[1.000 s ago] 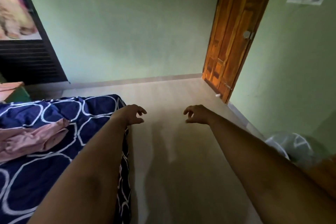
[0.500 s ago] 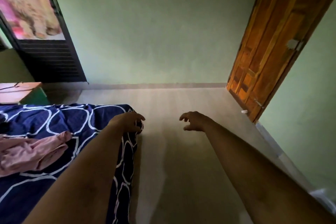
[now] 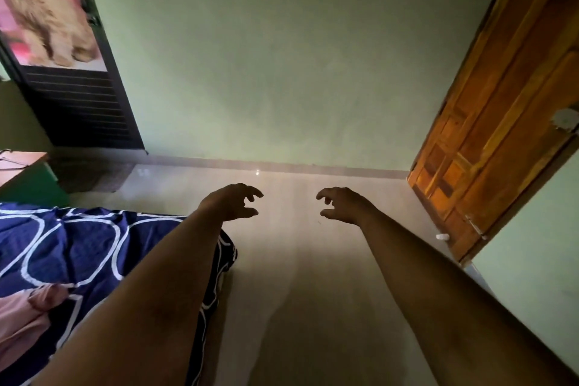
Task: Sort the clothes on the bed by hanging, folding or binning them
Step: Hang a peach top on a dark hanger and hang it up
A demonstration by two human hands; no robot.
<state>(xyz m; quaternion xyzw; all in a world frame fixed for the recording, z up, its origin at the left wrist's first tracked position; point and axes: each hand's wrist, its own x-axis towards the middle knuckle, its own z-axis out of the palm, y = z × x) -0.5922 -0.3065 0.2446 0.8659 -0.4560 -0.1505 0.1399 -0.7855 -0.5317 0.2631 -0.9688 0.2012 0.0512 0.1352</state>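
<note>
Although only part of it showed, a pink garment (image 3: 22, 320) lay crumpled on the bed (image 3: 78, 244) at the lower left, cut off at the edge of view; its kind could not be told. Both arms reached forward over the floor (image 3: 313, 307), well apart from it. The left hand (image 3: 233, 202) and right hand (image 3: 340, 204) held nothing, fingers loosely curled, probably readied for a grasp. No hanger or bin was visible.
</note>
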